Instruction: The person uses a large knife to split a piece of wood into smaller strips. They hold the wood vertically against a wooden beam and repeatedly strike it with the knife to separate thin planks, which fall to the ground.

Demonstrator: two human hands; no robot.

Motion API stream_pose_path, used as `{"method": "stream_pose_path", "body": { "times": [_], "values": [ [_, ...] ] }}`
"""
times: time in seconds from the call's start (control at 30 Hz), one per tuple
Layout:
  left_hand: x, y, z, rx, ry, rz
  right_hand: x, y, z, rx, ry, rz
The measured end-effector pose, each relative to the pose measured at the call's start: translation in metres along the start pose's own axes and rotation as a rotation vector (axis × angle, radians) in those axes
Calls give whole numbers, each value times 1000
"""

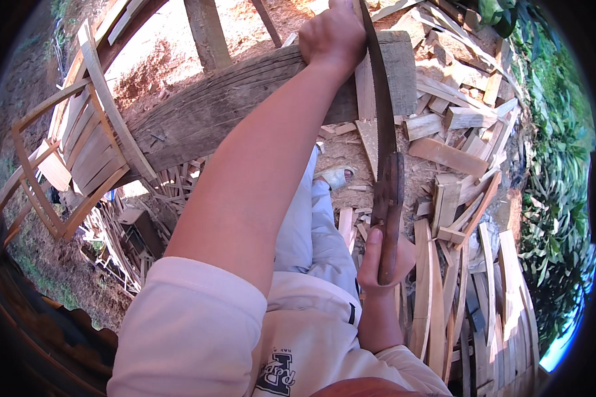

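My right hand (pixel 392 257) is wrapped round the wooden handle (pixel 389 218) of a handsaw. Its long dark blade (pixel 381 86) runs away from me, over the right part of a thick weathered plank (pixel 225 94). Beneath and beside the blade lies a narrow pale wood strip (pixel 366 89), which crosses the plank. My left hand (pixel 333 36) is closed at the far edge of the plank, gripping the strip just left of the blade. Its fingertips are mostly hidden, and the left forearm reaches across the plank.
Offcuts (pixel 450 155) and sawdust cover the ground on the right. Long boards (pixel 437 291) lie nearer me there. A wooden chair frame (pixel 69 165) stands left, beside a heap of thin scraps (pixel 112 245). Green plants (pixel 556 152) line the far right.
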State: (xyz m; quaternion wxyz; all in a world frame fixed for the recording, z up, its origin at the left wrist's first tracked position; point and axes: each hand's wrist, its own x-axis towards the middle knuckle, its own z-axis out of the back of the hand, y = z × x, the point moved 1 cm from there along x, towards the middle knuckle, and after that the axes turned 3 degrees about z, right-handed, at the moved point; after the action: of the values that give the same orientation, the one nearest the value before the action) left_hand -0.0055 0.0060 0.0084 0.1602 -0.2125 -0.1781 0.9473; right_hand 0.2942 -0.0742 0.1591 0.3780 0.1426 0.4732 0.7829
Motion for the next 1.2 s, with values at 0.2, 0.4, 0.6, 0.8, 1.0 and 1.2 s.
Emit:
{"method": "stream_pose_path", "body": {
  "times": [0.2, 0.4, 0.6, 0.8, 1.0, 1.2],
  "values": [
    [-4, -1, 5, -2, -23, -34, 3, -6, -1, 39, 7, 14],
    [-1, -1, 1, 6, -34, -17, 1, -13, -8, 16, 17, 64],
    [-1, -1, 4, -22, -49, 2, 53, -42, -24, 42, -2, 73],
    [2, 4, -6, -20, -53, -16, 94, -44, -57, 78, -91, 137],
    [4, 0, -8, -5, -82, 31, 100, -42, -47, 179, -67, 13],
    [7, 4, -8, -32, -80, 26, 96, -26, -50, 230, -74, -37]
  ]
}}
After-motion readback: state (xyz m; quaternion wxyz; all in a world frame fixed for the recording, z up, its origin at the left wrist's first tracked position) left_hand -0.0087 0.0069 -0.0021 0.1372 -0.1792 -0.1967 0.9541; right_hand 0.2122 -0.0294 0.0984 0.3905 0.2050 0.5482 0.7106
